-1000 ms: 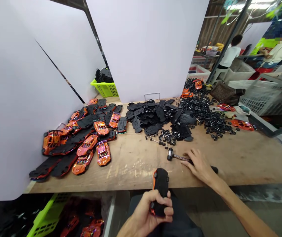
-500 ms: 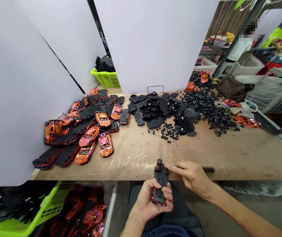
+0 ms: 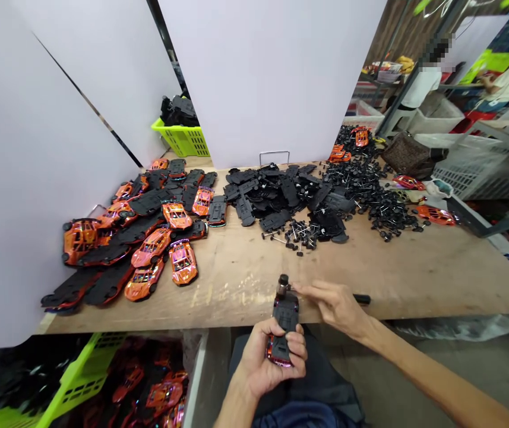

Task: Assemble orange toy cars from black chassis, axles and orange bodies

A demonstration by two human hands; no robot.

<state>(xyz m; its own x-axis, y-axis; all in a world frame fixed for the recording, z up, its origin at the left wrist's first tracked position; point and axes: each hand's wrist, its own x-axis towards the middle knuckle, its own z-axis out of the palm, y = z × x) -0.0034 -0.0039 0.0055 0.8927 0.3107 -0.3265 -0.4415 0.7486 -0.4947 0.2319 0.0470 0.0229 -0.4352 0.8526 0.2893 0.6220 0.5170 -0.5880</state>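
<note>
Near the table's front edge, my left hand [image 3: 265, 362] is wrapped round a toy car [image 3: 286, 315], held black underside up with a strip of shiny red body at its edges. My right hand [image 3: 337, 306] grips a small hammer [image 3: 283, 286] by its shaft, fingers stretched along it toward the head. The hammer's dark head stands at the car's far end; whether it touches the car I cannot tell. Its black handle end [image 3: 362, 299] sticks out past the right hand. Ahead lie wheel axles [image 3: 301, 236] and black car bases [image 3: 272, 193].
Orange toy cars [image 3: 183, 261] are heaped on the table's left. A larger pile of axles [image 3: 390, 214] lies at the right, near a brown bag [image 3: 412, 156]. White panels [image 3: 272, 77] stand behind. A green crate [image 3: 69, 380] sits below at left; people work at far right.
The hammer head and both hands sit slightly higher and further left in view, as does the far right of the scene. My grips on car and hammer are unchanged.
</note>
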